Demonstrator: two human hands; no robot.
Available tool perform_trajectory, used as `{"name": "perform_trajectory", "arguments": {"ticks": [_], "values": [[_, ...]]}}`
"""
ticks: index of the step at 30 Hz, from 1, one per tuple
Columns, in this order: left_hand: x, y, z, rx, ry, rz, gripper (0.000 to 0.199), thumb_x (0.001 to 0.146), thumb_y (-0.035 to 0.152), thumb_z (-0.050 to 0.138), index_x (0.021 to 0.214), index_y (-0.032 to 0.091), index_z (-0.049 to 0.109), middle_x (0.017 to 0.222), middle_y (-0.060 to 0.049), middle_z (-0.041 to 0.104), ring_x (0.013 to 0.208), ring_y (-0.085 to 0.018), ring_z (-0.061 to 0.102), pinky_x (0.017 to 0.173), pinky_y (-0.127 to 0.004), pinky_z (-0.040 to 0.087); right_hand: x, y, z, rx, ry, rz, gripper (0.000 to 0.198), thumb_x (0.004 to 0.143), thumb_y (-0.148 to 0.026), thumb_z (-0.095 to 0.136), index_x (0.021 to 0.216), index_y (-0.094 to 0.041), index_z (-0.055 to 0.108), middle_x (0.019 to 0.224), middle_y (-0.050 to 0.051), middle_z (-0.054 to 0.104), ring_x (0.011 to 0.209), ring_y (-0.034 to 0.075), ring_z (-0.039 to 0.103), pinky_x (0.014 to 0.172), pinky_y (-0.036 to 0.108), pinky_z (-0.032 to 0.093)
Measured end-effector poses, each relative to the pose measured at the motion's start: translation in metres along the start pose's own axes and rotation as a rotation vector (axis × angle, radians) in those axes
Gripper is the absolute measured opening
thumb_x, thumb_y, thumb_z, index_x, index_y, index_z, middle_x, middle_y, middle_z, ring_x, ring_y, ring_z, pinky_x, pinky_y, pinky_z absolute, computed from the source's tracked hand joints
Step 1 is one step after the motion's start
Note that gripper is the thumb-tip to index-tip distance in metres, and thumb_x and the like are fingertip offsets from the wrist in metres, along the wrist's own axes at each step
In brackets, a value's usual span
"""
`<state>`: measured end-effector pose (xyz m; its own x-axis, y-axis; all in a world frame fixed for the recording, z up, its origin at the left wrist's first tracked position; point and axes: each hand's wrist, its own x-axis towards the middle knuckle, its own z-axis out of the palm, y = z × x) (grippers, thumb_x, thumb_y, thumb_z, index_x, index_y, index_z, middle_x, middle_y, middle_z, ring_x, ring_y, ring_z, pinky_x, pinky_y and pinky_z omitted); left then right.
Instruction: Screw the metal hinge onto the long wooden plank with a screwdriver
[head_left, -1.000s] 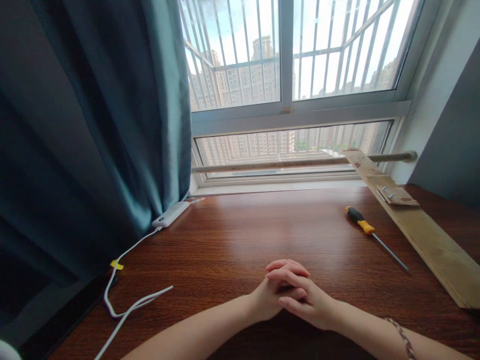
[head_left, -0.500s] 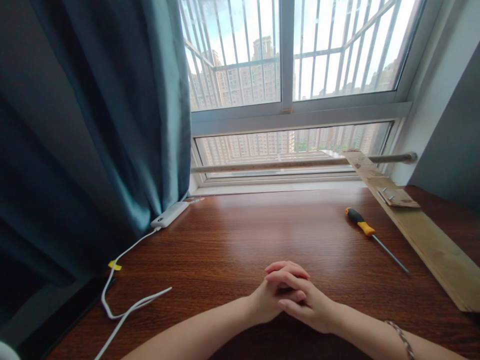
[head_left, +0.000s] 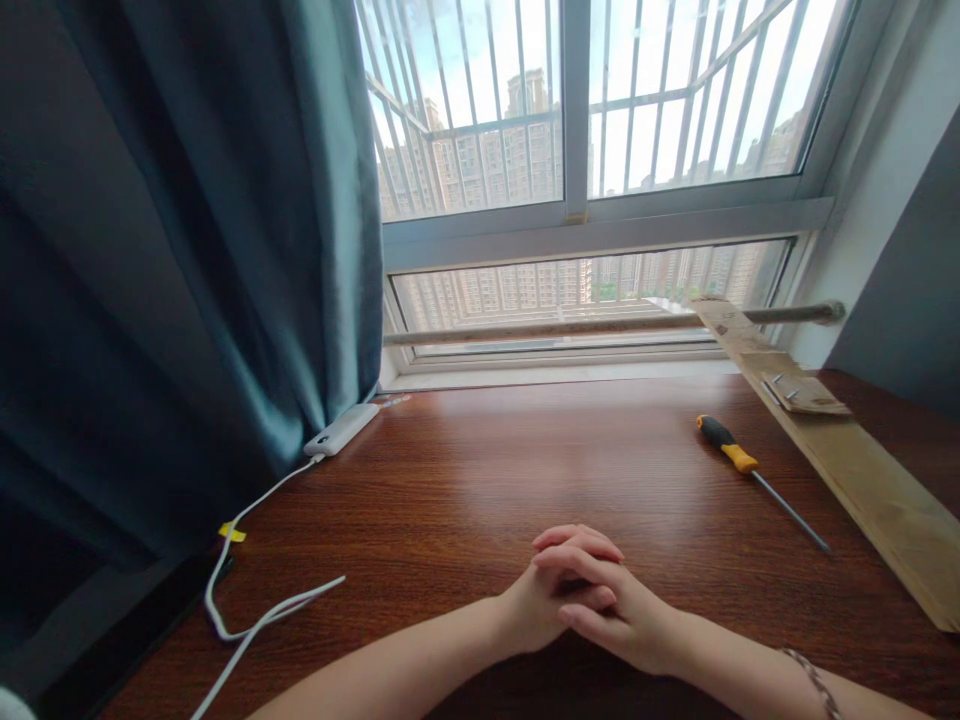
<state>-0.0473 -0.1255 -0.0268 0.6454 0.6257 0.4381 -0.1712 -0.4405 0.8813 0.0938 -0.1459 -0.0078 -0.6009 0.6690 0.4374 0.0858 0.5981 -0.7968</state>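
My left hand [head_left: 527, 607] and my right hand [head_left: 636, 618] are clasped together above the near edge of the wooden table [head_left: 480, 480]. Their fingers interlace and curl round each other, and no object shows between them. A bracelet circles my right wrist. To the right of the hands lies a screwdriver [head_left: 741, 460] with a black and yellow handle, its shaft pointing toward me. Beyond it a long wooden board [head_left: 855, 470] slants across the table, its far end against a rail. A small wood piece [head_left: 814, 395] with a few screws or nails rests on the board.
A white power bank [head_left: 343, 430] sits by the blue curtain [head_left: 322, 250] at the left. From it a white cable [head_left: 259, 630] with a yellow tag [head_left: 232, 532] loops over the table. A horizontal rail [head_left: 540, 329] runs before the barred window [head_left: 480, 150] at the back.
The view has shifted slightly, so the screwdriver and board appear a little farther right. Both hands stay clasped in the same pose.
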Motion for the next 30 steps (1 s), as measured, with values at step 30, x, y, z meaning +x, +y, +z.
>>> {"name": "perform_trajectory", "arguments": {"ticks": [30], "values": [[-0.0018,0.0025,0.0009,0.017,0.022,-0.112,0.047,0.081,0.033,0.055,0.125,0.021,0.044,0.122,-0.013,0.043,0.112,-0.023,0.046,0.093,-0.041,0.041,0.0005,0.0001,-0.0067,-0.063,-0.046,0.006,0.042,0.082,-0.024,0.055,0.123,-0.022,0.048,0.121,0.01,0.045,0.117,0.02,0.041,0.097,0.035,0.038]]}}
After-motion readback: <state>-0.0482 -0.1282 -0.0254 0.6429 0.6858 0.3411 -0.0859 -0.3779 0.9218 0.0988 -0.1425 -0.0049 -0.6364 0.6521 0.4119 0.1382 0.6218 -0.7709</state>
